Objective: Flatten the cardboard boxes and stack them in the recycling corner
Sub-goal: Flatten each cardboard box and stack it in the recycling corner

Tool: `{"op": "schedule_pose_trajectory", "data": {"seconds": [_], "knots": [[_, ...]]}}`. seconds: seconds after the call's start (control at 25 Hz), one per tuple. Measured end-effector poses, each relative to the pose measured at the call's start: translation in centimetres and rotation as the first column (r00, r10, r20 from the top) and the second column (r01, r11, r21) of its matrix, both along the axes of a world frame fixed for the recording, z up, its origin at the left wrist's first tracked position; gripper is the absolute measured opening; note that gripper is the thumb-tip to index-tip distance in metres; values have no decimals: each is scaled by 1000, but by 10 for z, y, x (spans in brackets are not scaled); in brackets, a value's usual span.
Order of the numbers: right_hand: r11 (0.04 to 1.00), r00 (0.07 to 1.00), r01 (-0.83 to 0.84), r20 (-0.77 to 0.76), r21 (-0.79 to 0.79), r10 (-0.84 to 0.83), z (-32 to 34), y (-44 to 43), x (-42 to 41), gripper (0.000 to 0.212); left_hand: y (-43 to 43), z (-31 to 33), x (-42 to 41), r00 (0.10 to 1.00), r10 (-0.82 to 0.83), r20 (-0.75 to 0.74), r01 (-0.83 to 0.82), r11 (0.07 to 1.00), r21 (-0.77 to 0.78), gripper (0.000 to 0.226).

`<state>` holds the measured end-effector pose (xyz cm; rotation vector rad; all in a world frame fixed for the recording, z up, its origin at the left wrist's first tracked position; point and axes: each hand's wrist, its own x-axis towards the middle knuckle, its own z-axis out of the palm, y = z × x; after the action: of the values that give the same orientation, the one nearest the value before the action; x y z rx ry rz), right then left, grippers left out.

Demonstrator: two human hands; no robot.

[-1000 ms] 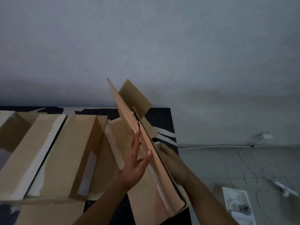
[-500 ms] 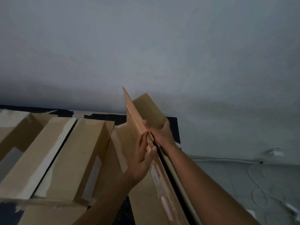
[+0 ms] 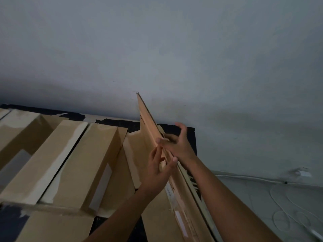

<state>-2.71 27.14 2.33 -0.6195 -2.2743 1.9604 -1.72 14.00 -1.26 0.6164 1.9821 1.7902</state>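
The left hand (image 3: 160,169) pinches the flattened box (image 3: 148,124) at its upper edge. The right hand (image 3: 176,145) grips the same edge just beyond, index finger lifted. The box stands on edge at the tabletop's (image 3: 115,122) right end, its far tip near the wall. To the left, long open boxes (image 3: 83,163) lie side by side. To the right, a corded white charger (image 3: 304,173) lies on the floor.

flattened box (image 3: 146,126): brown corrugated cardboard, matt, raw fluted edge on top
open boxes (image 3: 97,154): same matt brown cardboard
tape (image 3: 52,165): pale strips on the boxes, smoother than the board
wall (image 3: 157,41): painted, matt, slightly uneven
tabletop (image 3: 122,122): dark, matt, pale patches
cable (image 3: 279,198): white plastic, smooth
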Motion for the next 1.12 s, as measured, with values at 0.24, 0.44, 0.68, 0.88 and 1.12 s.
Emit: {"op": "schedule_pose_trajectory", "data": {"seconds": [0.24,0.44,0.68,0.88,1.12], "knots": [[763,919,-377,311,525,240,24,-4,-7,90,3,-3,5,999,-33,-38,32,999,-35,70],[614,968,-246,228,750,109,17,1,-8,64,-13,-19,1,963,-266,-45,256,954,-157,64],[918,998,-57,-12,393,67,30,48,11,56,-55,-47,-5,937,311,162,-208,866,-455,48],[988,984,147,-113,55,-141,35,94,45,51,-79,-64,-30,793,466,391,-278,849,-449,31],[938,949,295,53,182,-309,-12,137,103,40,-67,-104,-33,759,367,539,-48,856,-515,58]]}}
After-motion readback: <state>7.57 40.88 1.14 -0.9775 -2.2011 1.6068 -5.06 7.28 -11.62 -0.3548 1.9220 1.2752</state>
